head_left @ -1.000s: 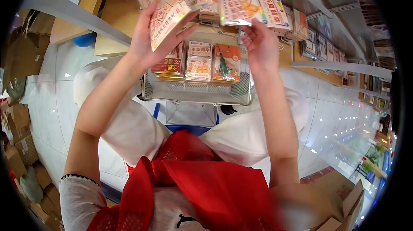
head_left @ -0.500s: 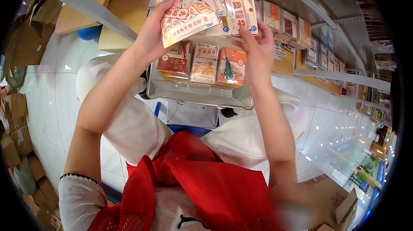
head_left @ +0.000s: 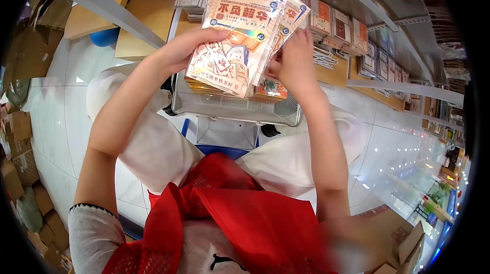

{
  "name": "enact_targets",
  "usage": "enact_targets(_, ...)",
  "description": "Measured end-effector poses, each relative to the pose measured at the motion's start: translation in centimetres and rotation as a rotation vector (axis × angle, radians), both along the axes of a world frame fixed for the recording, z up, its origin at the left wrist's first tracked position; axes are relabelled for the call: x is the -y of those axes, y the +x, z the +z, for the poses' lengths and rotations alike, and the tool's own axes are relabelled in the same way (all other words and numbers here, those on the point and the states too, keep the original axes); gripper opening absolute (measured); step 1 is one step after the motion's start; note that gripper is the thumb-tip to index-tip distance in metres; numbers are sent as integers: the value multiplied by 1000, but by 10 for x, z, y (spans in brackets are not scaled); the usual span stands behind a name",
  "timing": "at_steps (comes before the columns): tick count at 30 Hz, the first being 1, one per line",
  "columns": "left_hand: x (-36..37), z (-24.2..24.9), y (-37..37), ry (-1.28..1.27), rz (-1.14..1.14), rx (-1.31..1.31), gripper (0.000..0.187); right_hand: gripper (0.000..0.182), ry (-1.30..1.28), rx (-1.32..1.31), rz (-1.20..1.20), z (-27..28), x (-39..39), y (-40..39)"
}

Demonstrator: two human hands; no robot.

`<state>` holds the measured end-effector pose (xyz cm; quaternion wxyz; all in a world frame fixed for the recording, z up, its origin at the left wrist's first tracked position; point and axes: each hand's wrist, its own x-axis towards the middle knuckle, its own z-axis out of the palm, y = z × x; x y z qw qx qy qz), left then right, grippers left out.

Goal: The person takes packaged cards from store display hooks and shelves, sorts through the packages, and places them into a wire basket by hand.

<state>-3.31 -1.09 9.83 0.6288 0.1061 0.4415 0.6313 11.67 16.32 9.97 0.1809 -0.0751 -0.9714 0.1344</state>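
Several printed paper packs in clear plastic sleeves point(head_left: 240, 19), with orange Chinese lettering, lie fanned in a stack between my hands. My left hand point(head_left: 189, 47) grips the stack's left edge, thumb on top. At the right edge, my right hand point(head_left: 298, 65) has its fingers curled around the packs there, partly hidden by them. Below is a silver wire mesh basket point(head_left: 229, 113). The held stack hides most of its contents, but an orange pack point(head_left: 272, 90) shows at the right.
Wooden shelves with white metal uprights point(head_left: 109, 11) stand on both sides. Rows of sleeved packs point(head_left: 344, 29) fill the right shelf, near white wire hooks point(head_left: 326, 59). A blue balloon-like object point(head_left: 105, 38) is at left. Cardboard boxes point(head_left: 20, 126) line the far left.
The packs have come down over the basket and gathered into a more overlapping stack. My left hand has moved lower, and my right hand has shifted slightly left and turned its fingers inward.
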Motion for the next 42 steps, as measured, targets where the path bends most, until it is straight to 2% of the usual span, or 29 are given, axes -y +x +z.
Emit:
enact_targets(3,0,0,3,14,56,90,41,26,-293,274,-133,-3,-1,1)
enact_targets(6,5,-6,-7,126,124,171,39,20,-467,87,-187,0,0,0)
enact_targets(9,10,3,-24,315,231,112,41,22,-619,56,-253,1,-12,1)
enact_targets(10,13,7,-32,307,267,36,44,20,-860,120,-299,-1,-18,2)
enact_targets(11,11,11,-33,257,388,-63,47,19,-977,139,-312,-2,-20,5)
enact_targets(13,10,17,-42,349,477,10,46,18,-1210,178,-339,1,-20,10)
enact_targets(14,9,21,-44,394,520,27,45,14,-1228,218,-277,-13,-26,11)
enact_targets(17,8,25,-47,474,605,62,43,28,-1201,320,-344,-32,-10,20)
enact_targets(18,9,24,-49,464,605,63,43,48,-1093,352,-348,-70,-19,26)
enact_targets(22,16,16,-54,390,596,61,42,57,-1001,346,-254,-104,1,18)
enact_targets(25,18,12,-59,409,569,60,41,58,-834,371,-165,-131,14,3)
enact_targets(29,17,12,-62,435,545,85,37,58,-769,462,-287,-157,30,-11)
enact_targets(33,16,7,-69,452,541,100,36,57,-577,711,-442,-144,41,-23)
enact_targets(36,15,8,-72,449,561,96,36,55,-270,881,-380,-141,45,-26)
enact_targets(39,15,8,-74,451,557,112,36,51,194,796,-90,-140,51,-22)
enact_targets(42,13,11,-70,444,560,104,36,64,355,552,87,-158,54,-12)
